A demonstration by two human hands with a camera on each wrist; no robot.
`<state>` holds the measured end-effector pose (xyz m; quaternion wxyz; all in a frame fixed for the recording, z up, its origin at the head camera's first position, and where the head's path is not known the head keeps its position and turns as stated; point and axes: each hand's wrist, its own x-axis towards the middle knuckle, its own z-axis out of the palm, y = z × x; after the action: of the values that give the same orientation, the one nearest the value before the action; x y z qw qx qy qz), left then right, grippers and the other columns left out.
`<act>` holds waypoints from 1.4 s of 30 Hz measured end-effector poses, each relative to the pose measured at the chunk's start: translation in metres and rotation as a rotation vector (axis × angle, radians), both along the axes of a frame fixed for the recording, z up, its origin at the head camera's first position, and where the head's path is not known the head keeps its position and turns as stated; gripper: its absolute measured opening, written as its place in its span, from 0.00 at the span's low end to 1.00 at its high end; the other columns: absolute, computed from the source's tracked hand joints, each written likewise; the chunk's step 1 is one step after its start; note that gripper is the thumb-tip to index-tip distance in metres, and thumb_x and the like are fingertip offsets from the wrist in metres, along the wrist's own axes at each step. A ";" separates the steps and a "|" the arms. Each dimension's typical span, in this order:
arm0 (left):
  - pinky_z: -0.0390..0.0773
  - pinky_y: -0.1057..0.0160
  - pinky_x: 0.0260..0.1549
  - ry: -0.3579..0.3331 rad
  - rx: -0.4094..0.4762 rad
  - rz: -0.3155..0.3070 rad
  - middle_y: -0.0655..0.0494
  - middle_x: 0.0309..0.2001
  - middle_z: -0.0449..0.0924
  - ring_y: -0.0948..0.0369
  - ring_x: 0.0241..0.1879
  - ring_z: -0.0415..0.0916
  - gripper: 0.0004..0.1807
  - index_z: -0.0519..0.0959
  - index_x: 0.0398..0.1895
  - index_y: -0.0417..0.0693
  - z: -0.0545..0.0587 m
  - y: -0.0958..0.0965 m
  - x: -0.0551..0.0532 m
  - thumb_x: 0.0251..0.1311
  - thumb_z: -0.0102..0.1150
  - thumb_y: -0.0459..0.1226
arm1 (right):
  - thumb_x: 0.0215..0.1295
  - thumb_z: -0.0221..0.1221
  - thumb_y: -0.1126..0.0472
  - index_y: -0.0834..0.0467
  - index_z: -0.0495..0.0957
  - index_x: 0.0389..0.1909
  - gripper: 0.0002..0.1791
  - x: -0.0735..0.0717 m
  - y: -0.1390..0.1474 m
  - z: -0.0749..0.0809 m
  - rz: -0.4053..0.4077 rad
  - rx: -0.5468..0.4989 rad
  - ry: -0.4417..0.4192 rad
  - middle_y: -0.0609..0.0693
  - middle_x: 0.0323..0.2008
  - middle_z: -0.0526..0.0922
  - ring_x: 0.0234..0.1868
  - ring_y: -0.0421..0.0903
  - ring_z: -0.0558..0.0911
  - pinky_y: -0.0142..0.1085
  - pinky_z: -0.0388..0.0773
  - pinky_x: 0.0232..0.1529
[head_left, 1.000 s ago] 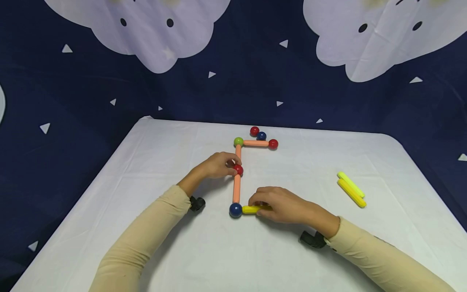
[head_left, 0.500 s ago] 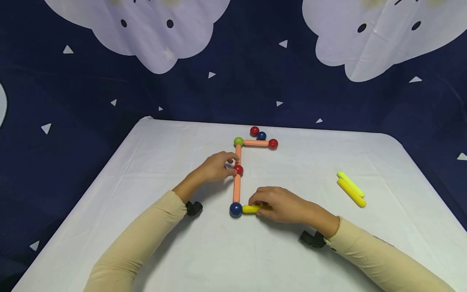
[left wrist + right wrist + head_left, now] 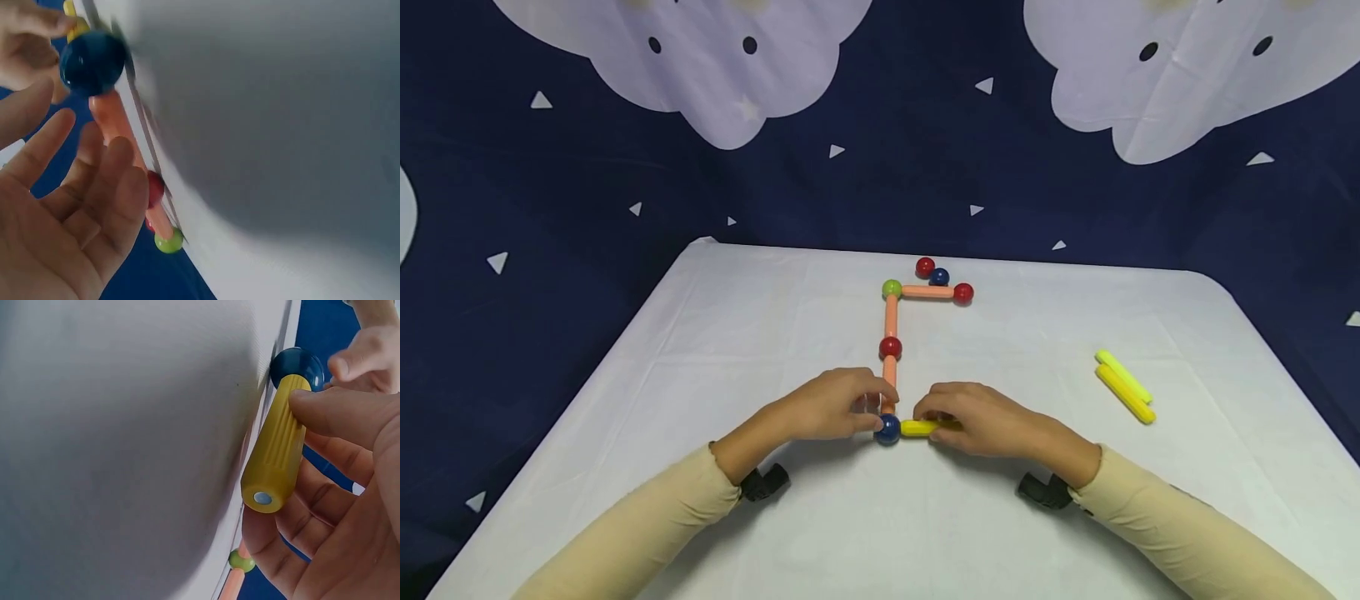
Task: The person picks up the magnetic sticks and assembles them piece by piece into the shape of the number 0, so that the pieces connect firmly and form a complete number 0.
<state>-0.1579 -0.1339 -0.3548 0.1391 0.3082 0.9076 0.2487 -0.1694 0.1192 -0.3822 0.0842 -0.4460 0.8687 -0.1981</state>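
Observation:
My right hand (image 3: pixel 988 421) pinches a yellow ridged magnetic stick (image 3: pixel 916 428) between thumb and fingers. One end of the stick meets a dark blue ball (image 3: pixel 889 430); its free end shows a round metal disc (image 3: pixel 262 498) in the right wrist view. Beside the ball is my left hand (image 3: pixel 827 406), its fingers loosely bent; in the left wrist view they look apart from the blue ball (image 3: pixel 92 62). From that ball an orange stick (image 3: pixel 890 369) runs back to a red ball (image 3: pixel 891 348). Another orange stick (image 3: pixel 891 317) continues to a green ball (image 3: pixel 892 289).
A third orange stick (image 3: pixel 928 292) goes right from the green ball to a red ball (image 3: pixel 963 293). Behind it lie a loose red ball (image 3: pixel 925 267) and blue ball (image 3: pixel 939 276). Two yellow sticks (image 3: pixel 1124 393) (image 3: pixel 1123 377) rest side by side at right on the white-covered table (image 3: pixel 700 333).
My left hand has left the middle red ball and come toward me, beside the near blue ball. My right hand stays on the yellow stick, and the balls and sticks keep their layout.

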 end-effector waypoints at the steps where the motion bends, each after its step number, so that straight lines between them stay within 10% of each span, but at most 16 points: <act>1: 0.76 0.64 0.41 -0.006 -0.003 -0.005 0.57 0.43 0.84 0.59 0.40 0.77 0.17 0.81 0.54 0.50 -0.001 0.000 0.002 0.61 0.66 0.37 | 0.63 0.65 0.61 0.49 0.82 0.48 0.13 0.000 0.000 0.000 0.000 0.001 -0.003 0.41 0.42 0.84 0.38 0.34 0.76 0.32 0.79 0.45; 16: 0.79 0.62 0.43 -0.104 0.024 0.031 0.58 0.41 0.88 0.65 0.38 0.79 0.14 0.84 0.50 0.51 -0.008 0.003 0.008 0.60 0.67 0.36 | 0.66 0.62 0.59 0.52 0.81 0.51 0.13 -0.015 0.004 0.013 0.020 -0.023 -0.091 0.43 0.44 0.84 0.38 0.35 0.78 0.33 0.80 0.44; 29: 0.77 0.61 0.42 -0.140 -0.004 0.059 0.59 0.40 0.87 0.65 0.37 0.77 0.14 0.83 0.50 0.52 -0.009 0.005 0.008 0.60 0.67 0.36 | 0.65 0.62 0.63 0.61 0.80 0.53 0.16 -0.092 0.007 0.046 -0.163 -0.021 0.017 0.57 0.46 0.85 0.41 0.48 0.82 0.47 0.80 0.46; 42: 0.76 0.62 0.40 -0.140 -0.009 0.067 0.60 0.38 0.86 0.64 0.35 0.75 0.15 0.84 0.50 0.53 -0.009 0.007 0.007 0.60 0.67 0.35 | 0.67 0.53 0.66 0.60 0.74 0.62 0.22 -0.168 0.006 0.030 -0.560 -0.082 -0.032 0.64 0.58 0.76 0.59 0.60 0.74 0.54 0.71 0.62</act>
<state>-0.1511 -0.1272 -0.3634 0.1953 0.2588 0.9066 0.2702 -0.3373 0.1247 -0.3524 0.0218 -0.1886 0.9479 -0.2558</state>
